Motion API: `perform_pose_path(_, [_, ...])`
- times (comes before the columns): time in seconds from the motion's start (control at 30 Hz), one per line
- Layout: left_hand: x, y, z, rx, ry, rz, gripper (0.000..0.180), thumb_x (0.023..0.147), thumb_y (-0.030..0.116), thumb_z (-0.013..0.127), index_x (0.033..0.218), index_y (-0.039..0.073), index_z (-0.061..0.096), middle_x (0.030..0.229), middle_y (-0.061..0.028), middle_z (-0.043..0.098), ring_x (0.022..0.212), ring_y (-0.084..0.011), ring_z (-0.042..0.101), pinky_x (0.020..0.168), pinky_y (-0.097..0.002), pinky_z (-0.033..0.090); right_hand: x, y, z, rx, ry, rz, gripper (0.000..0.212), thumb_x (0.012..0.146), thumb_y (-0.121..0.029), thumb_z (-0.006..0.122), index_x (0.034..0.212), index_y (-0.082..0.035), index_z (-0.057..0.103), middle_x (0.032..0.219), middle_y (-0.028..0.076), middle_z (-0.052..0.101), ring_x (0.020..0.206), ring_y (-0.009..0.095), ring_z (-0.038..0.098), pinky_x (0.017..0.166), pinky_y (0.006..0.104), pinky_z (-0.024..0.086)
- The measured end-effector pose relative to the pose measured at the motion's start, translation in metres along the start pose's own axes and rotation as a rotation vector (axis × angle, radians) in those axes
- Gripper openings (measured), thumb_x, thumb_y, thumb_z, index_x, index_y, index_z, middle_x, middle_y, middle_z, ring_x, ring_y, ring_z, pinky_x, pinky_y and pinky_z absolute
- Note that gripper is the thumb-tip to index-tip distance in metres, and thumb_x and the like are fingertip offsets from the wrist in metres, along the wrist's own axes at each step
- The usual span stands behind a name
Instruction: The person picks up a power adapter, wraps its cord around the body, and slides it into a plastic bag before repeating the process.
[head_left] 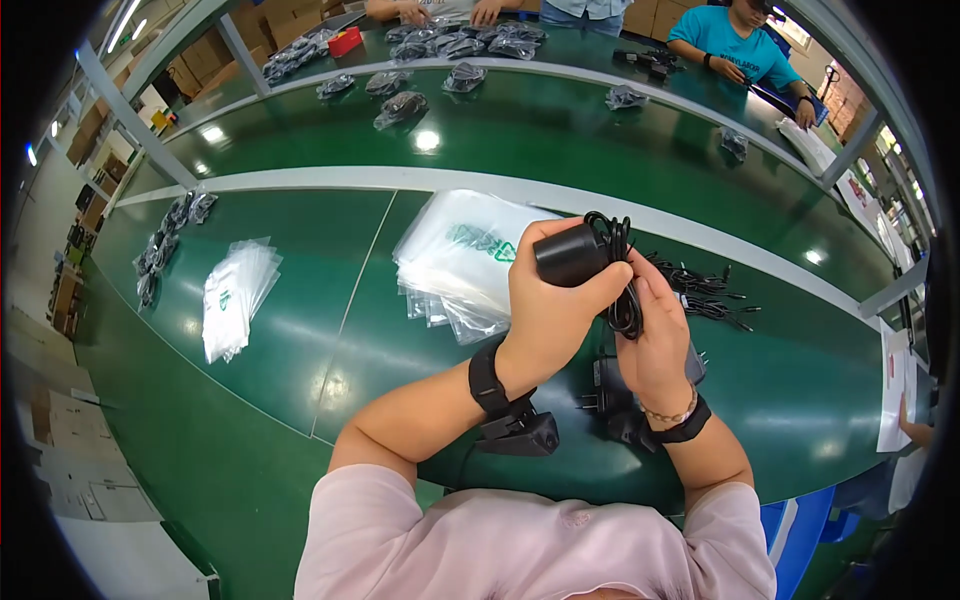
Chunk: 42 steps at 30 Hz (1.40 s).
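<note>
My left hand is closed round a black power adapter, its thumb pressing against the adapter's coiled black cable. On the other side of the coil, my right hand grips the cable with its fingers drawn together. Both hands are held up over the green table, close to each other. Left of them lies a fanned stack of clear plastic bags with green print. Under and beside my right wrist are more black adapters with plug pins, partly hidden by the hand. Past my right hand several black cables lie bundled.
A smaller pile of bags and a row of packed black items lie at the left. A white rail divides my table from a green belt carrying bagged items. Other people work across it.
</note>
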<state>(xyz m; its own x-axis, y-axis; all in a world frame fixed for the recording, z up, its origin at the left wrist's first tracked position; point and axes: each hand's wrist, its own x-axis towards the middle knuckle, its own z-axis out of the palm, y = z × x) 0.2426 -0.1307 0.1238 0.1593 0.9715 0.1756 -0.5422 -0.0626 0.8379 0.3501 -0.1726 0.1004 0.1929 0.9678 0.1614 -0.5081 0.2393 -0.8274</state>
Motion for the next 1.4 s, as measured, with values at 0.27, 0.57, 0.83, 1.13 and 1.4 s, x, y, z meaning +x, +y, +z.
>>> perform_pose_path(0.27, [0.002,-0.009,-0.003,0.155,-0.143,0.066,0.046,0.069,0.001,0.072,0.106,0.0,0.044,0.093,-0.0055,0.058,0.082,-0.0116,0.057,0.073,-0.0259,0.049,0.002,-0.006,-0.016,-0.175,-0.217,-0.061,0.054,0.091,-0.027,0.049,0.129,0.008,0.032,0.117,0.012,0.05,0.108,0.017,0.048,0.093,0.0284,0.037])
perform_pose_path(0.57, [0.017,-0.015,-0.012,-0.074,-0.267,-0.183,0.058,0.065,0.012,0.076,0.112,0.004,0.043,0.102,-0.0078,0.052,0.092,-0.0189,0.053,0.078,-0.0323,0.047,0.019,-0.014,-0.02,-0.962,-0.146,-0.358,0.048,0.086,-0.02,0.057,0.123,0.003,0.041,0.109,0.008,0.054,0.095,0.013,0.052,0.083,0.0253,0.042])
perform_pose_path(0.83, [0.077,0.012,-0.134,1.513,-0.06,0.525,0.033,0.064,0.016,0.073,0.091,0.003,0.059,0.088,-0.0151,0.056,0.081,-0.03,0.055,0.069,-0.0351,0.045,0.037,-0.062,-0.06,-0.272,0.21,-0.227,0.032,0.088,-0.014,0.052,0.116,0.001,0.049,0.099,0.004,0.058,0.087,0.011,0.056,0.076,0.0241,0.045])
perform_pose_path(1.13, [0.043,-0.055,-0.055,1.517,-0.446,0.448,0.03,0.068,0.023,0.071,0.075,-0.002,0.057,0.068,-0.0174,0.056,0.068,-0.0317,0.057,0.063,-0.0372,0.047,0.039,-0.064,-0.06,-0.296,0.199,-0.214,0.031,0.088,-0.015,0.054,0.114,0.001,0.05,0.099,0.004,0.058,0.087,0.01,0.055,0.077,0.0228,0.043])
perform_pose_path(1.4, [0.069,-0.07,-0.052,1.628,-0.592,0.241,0.019,0.066,0.013,0.064,0.059,-0.003,0.057,0.062,-0.018,0.059,0.058,-0.0332,0.057,0.057,-0.0386,0.048,0.038,-0.068,-0.064,-0.311,0.19,-0.257,0.034,0.087,-0.014,0.055,0.116,0.003,0.048,0.102,0.005,0.058,0.089,0.01,0.054,0.078,0.0232,0.044])
